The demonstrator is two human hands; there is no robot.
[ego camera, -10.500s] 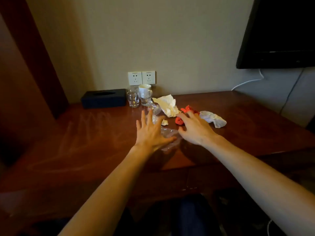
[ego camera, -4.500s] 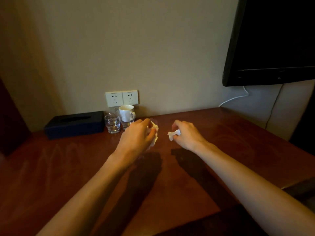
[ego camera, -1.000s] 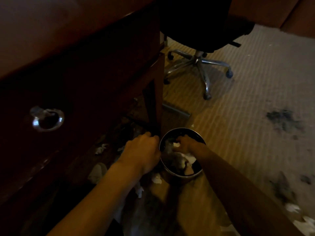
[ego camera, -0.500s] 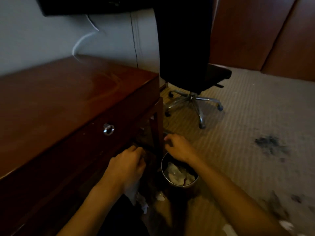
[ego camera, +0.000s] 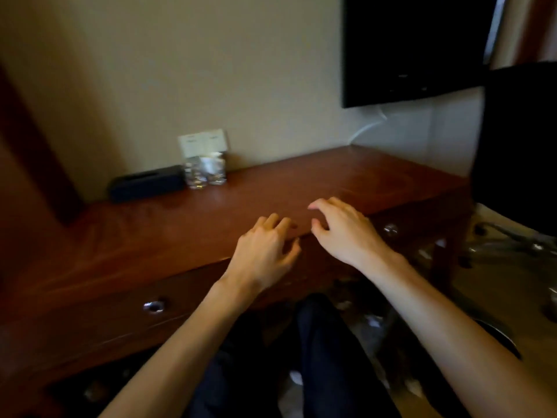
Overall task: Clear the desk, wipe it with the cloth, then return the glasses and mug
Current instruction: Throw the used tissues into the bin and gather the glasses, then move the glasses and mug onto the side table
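desk (ego camera: 187, 233) front edge | both hands' fingers (ego camera: 275, 222) loosely spread, empty | glasses (ego camera: 196, 175), mug (ego camera: 214, 167) well beyond at wall

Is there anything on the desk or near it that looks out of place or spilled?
On the desk nothing stands out. Below it, pale scraps lie loose on the floor, which looks untidy; blur hides what they are.

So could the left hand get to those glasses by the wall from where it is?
Probably yes. The left hand is empty at the desk's front edge, and the bare wood between it and the glasses holds nothing. The tissue box sits to their left, out of the way.
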